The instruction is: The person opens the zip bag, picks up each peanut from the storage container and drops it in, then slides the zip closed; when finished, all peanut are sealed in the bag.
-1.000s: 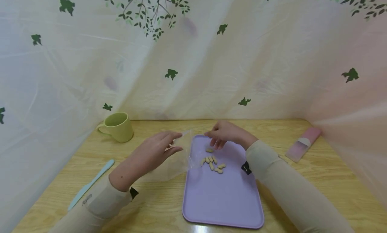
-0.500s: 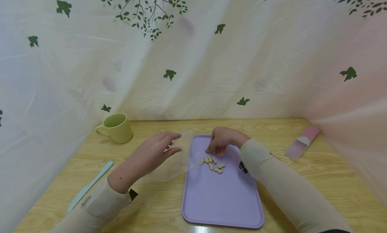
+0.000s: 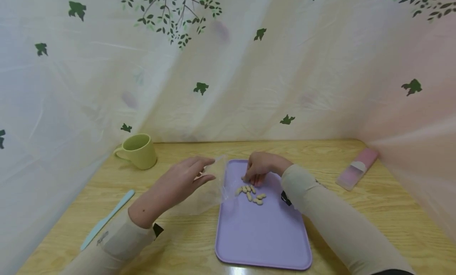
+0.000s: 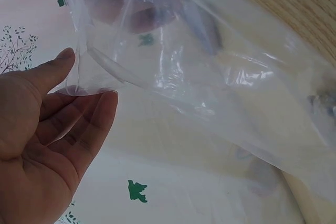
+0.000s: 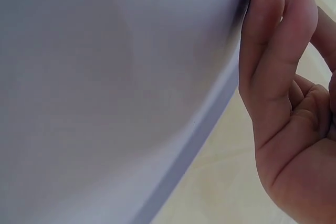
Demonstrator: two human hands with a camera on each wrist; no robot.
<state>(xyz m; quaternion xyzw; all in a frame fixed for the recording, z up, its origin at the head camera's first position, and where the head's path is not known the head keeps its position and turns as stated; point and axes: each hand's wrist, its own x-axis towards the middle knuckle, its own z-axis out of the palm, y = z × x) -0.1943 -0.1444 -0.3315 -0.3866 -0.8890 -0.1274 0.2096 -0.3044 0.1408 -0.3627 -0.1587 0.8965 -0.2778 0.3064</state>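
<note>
My left hand (image 3: 179,178) holds a clear plastic bag (image 4: 173,66) near its mouth, thumb and fingers curved around the film at its edge. The bag (image 3: 203,197) spreads to the right and overlaps the left rim of a purple tray (image 3: 263,235). Over the far part of that tray, my right hand (image 3: 261,167) reaches down and pinches a peanut (image 3: 244,178) between thumb and fingertips. Only a sliver of this peanut shows at the top edge of the right wrist view. Several unshelled peanuts (image 3: 249,196) lie on the tray just nearer than the hand.
A green mug (image 3: 140,151) stands at the back left of the wooden table (image 3: 171,243). Beside my left forearm lies a pale blue plastic knife (image 3: 107,219). A pink case (image 3: 357,170) rests at the right. A leaf-patterned curtain (image 3: 228,69) closes off the back and sides.
My right hand has come down from above the tray to the single far peanut and taken hold of it. The left hand and the bag have hardly moved.
</note>
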